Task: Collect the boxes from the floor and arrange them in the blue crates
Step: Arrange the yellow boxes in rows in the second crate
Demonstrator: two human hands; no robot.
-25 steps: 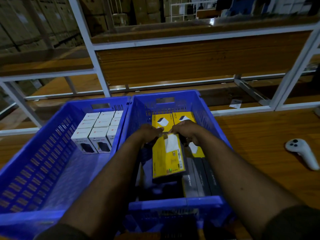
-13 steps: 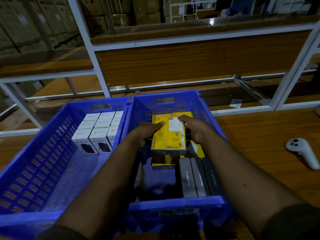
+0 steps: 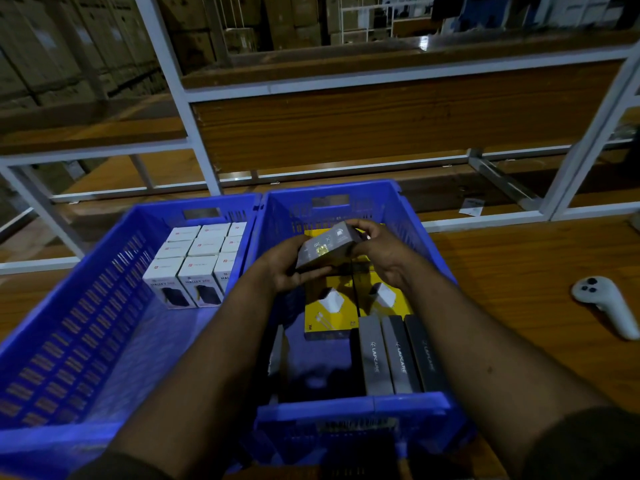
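Note:
Two blue crates stand side by side on the wooden floor. The left crate (image 3: 69, 327) holds several white boxes (image 3: 197, 261) in rows at its far end. The right crate (image 3: 349, 410) holds yellow boxes (image 3: 332, 306) lying flat and three grey boxes (image 3: 398, 355) on edge near its front. Over the right crate I hold a box (image 3: 325, 249) with its grey side turned towards me, tilted. My left hand (image 3: 287, 268) grips its near left end and my right hand (image 3: 377, 247) grips its far right end.
A white hand controller (image 3: 606, 303) lies on the floor to the right of the crates. A white metal rack frame (image 3: 194, 133) with wooden shelves runs behind the crates. A scrap of paper (image 3: 471, 206) lies under the rack.
Both hands moved the box away from me towards the crate's far end and turned it over, so its grey side now faces up instead of its yellow face.

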